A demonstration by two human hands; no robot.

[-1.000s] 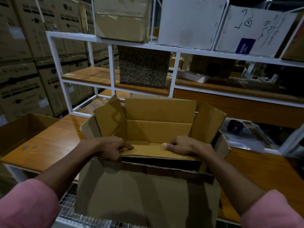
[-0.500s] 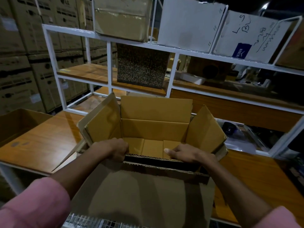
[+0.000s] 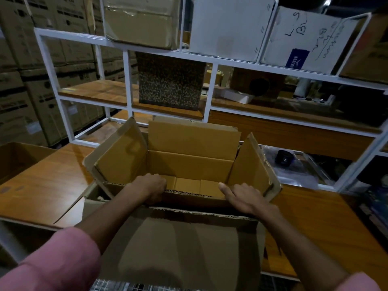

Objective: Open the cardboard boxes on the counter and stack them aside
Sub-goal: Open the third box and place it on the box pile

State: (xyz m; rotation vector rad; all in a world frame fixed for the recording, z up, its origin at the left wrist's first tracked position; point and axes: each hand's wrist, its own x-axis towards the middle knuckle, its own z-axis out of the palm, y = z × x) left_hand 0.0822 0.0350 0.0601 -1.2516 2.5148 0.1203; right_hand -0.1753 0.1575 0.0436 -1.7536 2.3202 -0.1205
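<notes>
Head view: an open cardboard box point(image 3: 184, 164) sits on the wooden counter point(image 3: 42, 185), right in front of the person, with all four top flaps folded outward. Its inside shows only the folded bottom flaps; nothing else can be seen in it. The near flap hangs down toward the person, over the counter edge. The left hand point(image 3: 152, 189) is curled over the near rim of the box, fingers bent down inside and gripping the cardboard edge. The right hand point(image 3: 243, 196) rests on the same rim further right; its thumb points left along the edge, and its fingers are hidden behind the hand, so I cannot tell how they lie. At the far left of the counter stands a second open box point(image 3: 19, 158), its contents out of sight. Behind, a white shelf rack point(image 3: 126, 80) holds more boxes, one of them speckled point(image 3: 170, 80).

Compared with a second ago, both hands have come back from the inner flap to the near rim, and the bottom flaps now lie flat.
</notes>
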